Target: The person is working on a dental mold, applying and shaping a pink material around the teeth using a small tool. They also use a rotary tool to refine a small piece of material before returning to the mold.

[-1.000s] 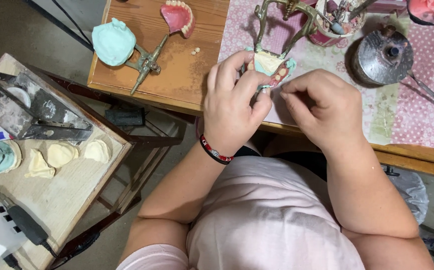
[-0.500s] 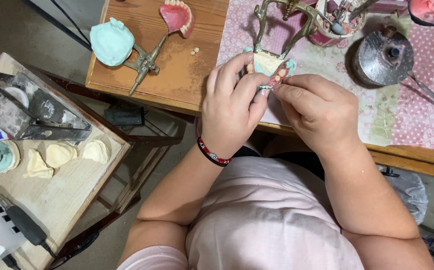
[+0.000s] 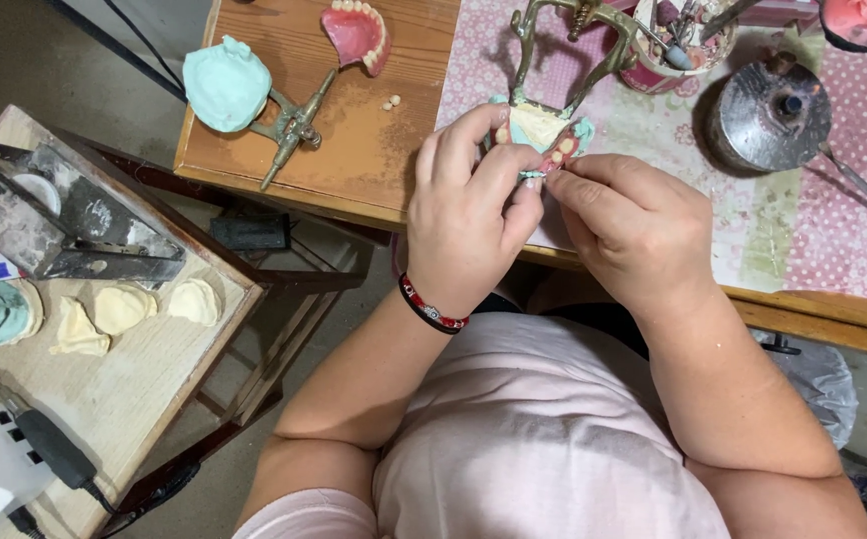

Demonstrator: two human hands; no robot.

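At the near edge of the wooden workbench (image 3: 354,190), the person's left hand (image 3: 468,215) and right hand (image 3: 633,225) meet over a pale dental cast with pink wax gums and small teeth (image 3: 543,135), mounted in a brass-coloured metal articulator (image 3: 573,40). The left hand's fingers curl around the cast from its left side, thumb and forefinger pinched at its front rim. The right hand's fingertips are pressed together against the same spot, touching the left fingertips; whether they pinch something small cannot be told. A red and black beaded bracelet (image 3: 432,307) circles the left wrist.

Towards the bench's left corner lies a second articulator carrying a mint-green plaster block (image 3: 226,85) and a pink denture with white teeth (image 3: 356,32), with loose teeth (image 3: 390,102) just beside it. A round dark metal burner (image 3: 771,115) stands near the right edge on the pink dotted cloth (image 3: 853,210). On the separate side table (image 3: 134,399) at the left rest cream-coloured plaster casts (image 3: 124,307) and a black handpiece (image 3: 49,449).
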